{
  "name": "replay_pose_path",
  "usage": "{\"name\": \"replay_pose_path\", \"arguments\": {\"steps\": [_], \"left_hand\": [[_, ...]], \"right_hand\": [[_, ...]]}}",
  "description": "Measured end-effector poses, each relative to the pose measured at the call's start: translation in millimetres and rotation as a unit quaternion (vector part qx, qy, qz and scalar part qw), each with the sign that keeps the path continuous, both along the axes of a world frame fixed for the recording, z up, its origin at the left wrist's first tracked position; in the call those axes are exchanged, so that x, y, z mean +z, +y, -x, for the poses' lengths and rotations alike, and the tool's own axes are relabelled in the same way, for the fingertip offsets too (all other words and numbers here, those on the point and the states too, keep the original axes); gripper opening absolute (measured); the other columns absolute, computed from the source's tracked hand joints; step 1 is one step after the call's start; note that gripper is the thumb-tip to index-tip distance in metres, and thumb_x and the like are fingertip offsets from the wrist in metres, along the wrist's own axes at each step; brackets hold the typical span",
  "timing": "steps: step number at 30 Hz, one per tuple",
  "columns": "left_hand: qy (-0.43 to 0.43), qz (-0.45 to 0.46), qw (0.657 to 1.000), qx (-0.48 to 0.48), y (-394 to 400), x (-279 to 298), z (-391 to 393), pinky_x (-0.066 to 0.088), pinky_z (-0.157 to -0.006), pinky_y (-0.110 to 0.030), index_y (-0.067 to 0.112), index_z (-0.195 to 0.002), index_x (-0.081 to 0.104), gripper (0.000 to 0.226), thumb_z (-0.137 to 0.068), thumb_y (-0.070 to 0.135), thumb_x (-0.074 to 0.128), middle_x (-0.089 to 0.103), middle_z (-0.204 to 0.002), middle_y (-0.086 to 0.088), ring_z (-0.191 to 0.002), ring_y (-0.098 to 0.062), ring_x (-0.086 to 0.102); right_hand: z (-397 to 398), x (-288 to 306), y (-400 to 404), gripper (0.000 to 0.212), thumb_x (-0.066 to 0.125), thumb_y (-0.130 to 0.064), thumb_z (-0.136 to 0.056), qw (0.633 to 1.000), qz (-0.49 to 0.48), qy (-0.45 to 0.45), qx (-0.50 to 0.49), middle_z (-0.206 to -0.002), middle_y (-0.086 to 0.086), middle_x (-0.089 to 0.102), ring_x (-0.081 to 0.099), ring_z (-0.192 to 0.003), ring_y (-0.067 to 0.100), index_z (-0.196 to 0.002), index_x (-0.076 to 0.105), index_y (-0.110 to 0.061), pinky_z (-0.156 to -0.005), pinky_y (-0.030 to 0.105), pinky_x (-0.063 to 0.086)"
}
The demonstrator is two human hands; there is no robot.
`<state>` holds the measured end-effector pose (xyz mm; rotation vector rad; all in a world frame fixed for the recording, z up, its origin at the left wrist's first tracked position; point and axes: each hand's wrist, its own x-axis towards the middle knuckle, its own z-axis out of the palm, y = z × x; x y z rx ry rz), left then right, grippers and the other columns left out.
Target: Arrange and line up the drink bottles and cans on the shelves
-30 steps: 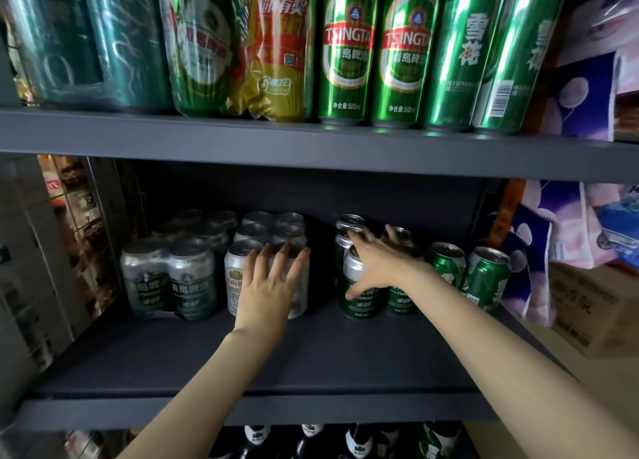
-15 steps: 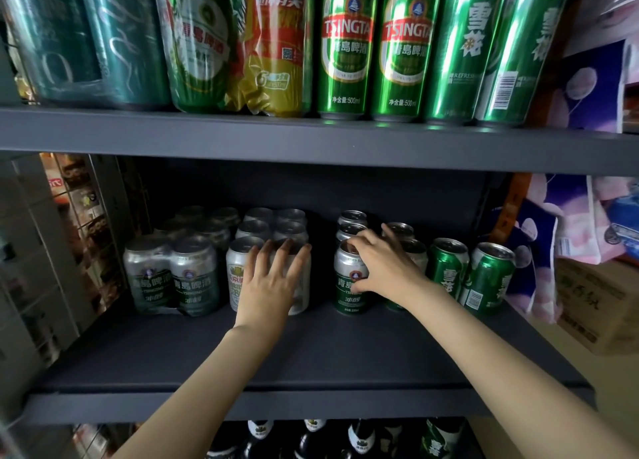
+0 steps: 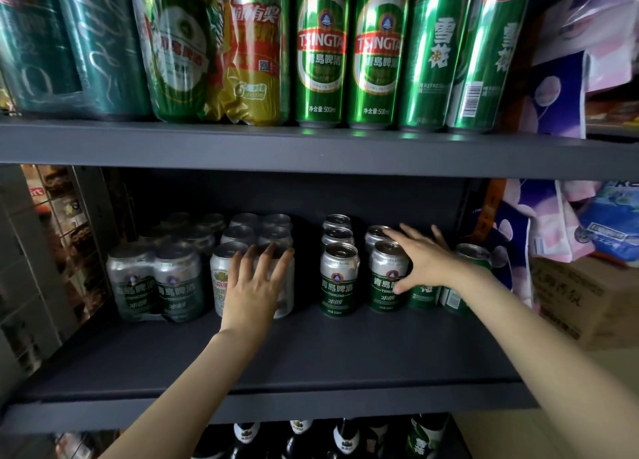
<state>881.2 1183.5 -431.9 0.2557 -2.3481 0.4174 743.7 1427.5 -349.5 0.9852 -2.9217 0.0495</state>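
Two short Tsingtao cans front the loose rows on the middle shelf (image 3: pixel 311 351): left front can (image 3: pixel 339 278) stands free, right front can (image 3: pixel 389 275) is under the right hand (image 3: pixel 427 259). Thumb on its lower right side, fingers spread over its top and toward the can behind; looks like a loose wrap, not a firm clamp. More cans queue behind both. Green Snow cans (image 3: pixel 465 278) sit just right, mostly hidden by the wrist.

Left hand (image 3: pixel 257 282) lies flat, fingers straight, against the shrink-wrapped silver pack (image 3: pixel 254 272), holding nothing. Wrapped Tsingtao pack (image 3: pixel 157 285) sits beside it at left.

Judgement: step in hand is squaring the right front can with its neighbour.
- slide it, don't lift; base stays on the shelf
- match front faces, label forward like the left can
- keep the column behind straight; a push from the side could skew it
- watch the wrist against the Snow cans, easy to knock over
- left hand can brace the pack as a stop

Tall cans (image 3: pixel 349 50) on the upper shelf look lined up already.
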Motion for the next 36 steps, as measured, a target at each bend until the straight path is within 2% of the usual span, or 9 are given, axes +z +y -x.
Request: {"name": "replay_pose_path", "arguments": {"steps": [3, 7, 12, 18, 22, 25, 28, 31, 36], "left_hand": [[-0.011, -0.009, 1.0, 0.006, 1.6, 0.2, -0.2, 0.047, -0.091, -0.051, 0.018, -0.127, 0.041, 0.114, -0.025, 0.028, 0.093, 0.064, -0.113, -0.013, -0.102, -0.038, 0.061], [-0.017, 0.0, 1.0, 0.014, -1.4, -0.5, 0.0, 0.045, -0.094, -0.048, 0.021, -0.129, 0.039, 0.113, -0.03, 0.029, 0.093, 0.062, -0.116, -0.011, -0.104, -0.035, 0.06], [-0.02, -0.003, 1.0, 0.016, 1.9, 1.2, -0.9, 0.046, -0.092, -0.049, 0.019, -0.127, 0.04, 0.111, -0.03, 0.025, 0.093, 0.063, -0.114, -0.012, -0.103, -0.037, 0.06], [-0.036, -0.008, 0.999, 0.016, 1.4, 1.8, -1.6, 0.046, -0.09, -0.051, 0.018, -0.127, 0.041, 0.112, -0.028, 0.024, 0.094, 0.063, -0.113, -0.014, -0.102, -0.039, 0.06], [-0.046, -0.022, 0.998, 0.026, 3.8, 3.5, -1.2, 0.046, -0.09, -0.053, 0.017, -0.126, 0.041, 0.111, -0.028, 0.023, 0.094, 0.063, -0.112, -0.015, -0.103, -0.04, 0.06], [-0.064, -0.035, 0.996, 0.044, 8.3, 4.0, -0.8, 0.045, -0.09, -0.055, 0.014, -0.126, 0.045, 0.114, -0.023, 0.022, 0.094, 0.062, -0.111, -0.018, -0.103, -0.043, 0.059], [-0.071, -0.054, 0.995, 0.046, 18.6, 10.8, -3.0, 0.042, -0.095, -0.057, 0.01, -0.129, 0.053, 0.101, -0.036, 0.016, 0.092, 0.059, -0.119, -0.022, -0.11, -0.047, 0.053], [-0.107, -0.083, 0.989, 0.065, 26.0, 14.9, -8.5, 0.012, -0.114, -0.048, 0.02, -0.148, 0.015, 0.085, -0.081, 0.026, 0.066, 0.026, -0.15, -0.014, -0.138, -0.039, 0.02], [-0.119, -0.087, 0.986, 0.081, 32.8, 19.4, -10.3, 0.001, -0.116, -0.044, 0.021, -0.148, -0.007, 0.077, -0.093, 0.023, 0.047, 0.005, -0.155, -0.009, -0.142, -0.036, 0.004]], "right_hand": [[14.4, 1.1, -6.7, 0.124, 0.08, -0.045, -0.063, 0.998, -0.056, -0.039, 0.0, -0.157, 0.009, -0.009, -0.004, -0.146, 0.017, -0.148, -0.01, -0.032, -0.112, 0.046, -0.018], [22.6, 2.0, -22.5, 0.126, 0.08, -0.049, -0.06, 0.995, -0.079, -0.047, 0.025, -0.158, 0.006, -0.002, -0.003, -0.146, 0.018, -0.149, -0.007, -0.031, -0.113, 0.047, -0.018], [18.8, -1.9, -20.2, 0.127, 0.081, -0.049, -0.06, 0.995, -0.078, -0.056, 0.03, -0.157, -0.01, -0.009, -0.014, -0.143, 0.032, -0.147, -0.009, -0.037, -0.115, 0.056, 0.005], [20.7, 0.1, -21.7, 0.129, 0.08, -0.052, -0.06, 0.994, -0.076, -0.064, 0.038, -0.158, -0.006, -0.01, -0.018, -0.143, 0.028, -0.147, -0.012, -0.034, -0.117, 0.048, -0.007], [20.3, 11.2, 13.4, 0.122, 0.079, -0.047, -0.064, 0.998, -0.003, -0.032, 0.053, -0.158, 0.0, -0.01, -0.008, -0.145, 0.013, -0.148, -0.009, -0.034, -0.114, 0.043, -0.014], [22.9, 17.5, 53.6, 0.104, 0.076, -0.043, -0.07, 0.999, 0.048, -0.014, 0.003, -0.158, 0.001, 0.01, 0.008, -0.145, 0.017, -0.149, 0.009, -0.033, -0.118, 0.044, -0.003], [19.3, 3.6, 68.3, 0.092, 0.073, -0.041, -0.074, 1.0, -0.007, -0.014, -0.027, -0.153, 0.003, 0.027, 0.018, -0.142, 0.024, -0.147, 0.017, -0.035, -0.116, 0.046, 0.007], [12.9, -9.0, 65.7, 0.086, 0.07, -0.039, -0.079, 0.999, 0.009, -0.008, -0.041, -0.153, 0.002, 0.026, 0.011, -0.145, 0.024, -0.146, 0.016, -0.041, -0.113, 0.051, 0.006], [14.6, -11.1, 63.6, 0.059, 0.064, -0.043, -0.083, 0.995, 0.09, 0.009, -0.035, -0.151, 0.003, 0.031, 0.017, -0.143, 0.017, -0.136, 0.037, -0.041, -0.113, 0.053, 0.003]]}}
